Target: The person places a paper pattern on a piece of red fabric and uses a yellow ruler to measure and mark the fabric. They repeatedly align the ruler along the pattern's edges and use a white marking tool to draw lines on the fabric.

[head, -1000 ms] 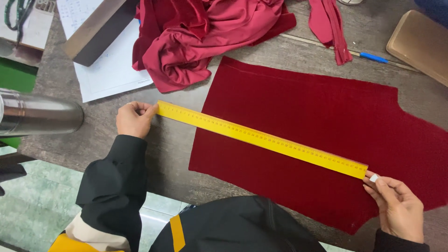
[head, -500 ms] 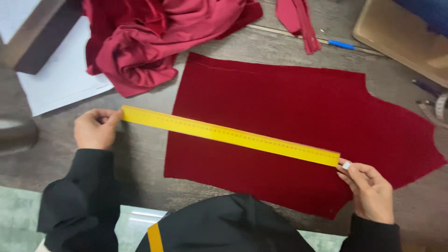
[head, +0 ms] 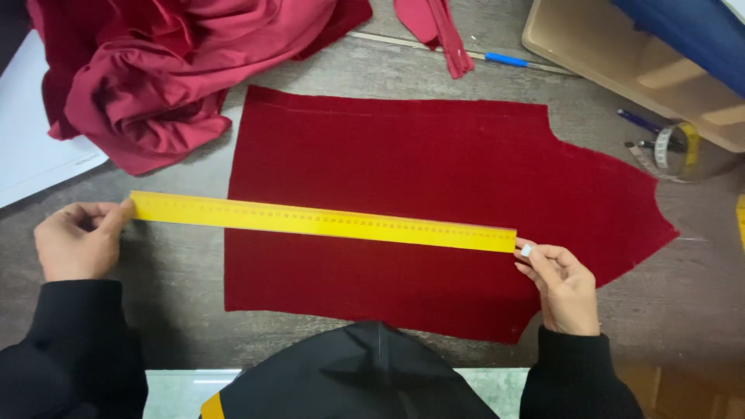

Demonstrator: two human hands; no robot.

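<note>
Now both hands are gripping the yellow ruler (head: 322,221), which is lying flat across the dark red fabric panel (head: 419,209) on the counter (head: 698,295). Left hand (head: 76,239) is pinching the ruler's left end, off the cloth and over bare counter; right hand (head: 563,283) is pinching the right end between fingertips, over the panel's right part. Versus half a second ago: grips are staying the same, ruler is sitting slightly flatter in angle and still crossing the panel at about mid-height; the view is sliding right, so the metal cylinder at the left edge is gone. Crumpled red cloth (head: 155,70) is lying upper left, just beside the panel's corner, partly over white paper (head: 31,163). Blue pen (head: 506,59) and a coiled tape measure (head: 671,147) are lying well apart from the hands, upper right, near a beige tray (head: 621,70).
</note>
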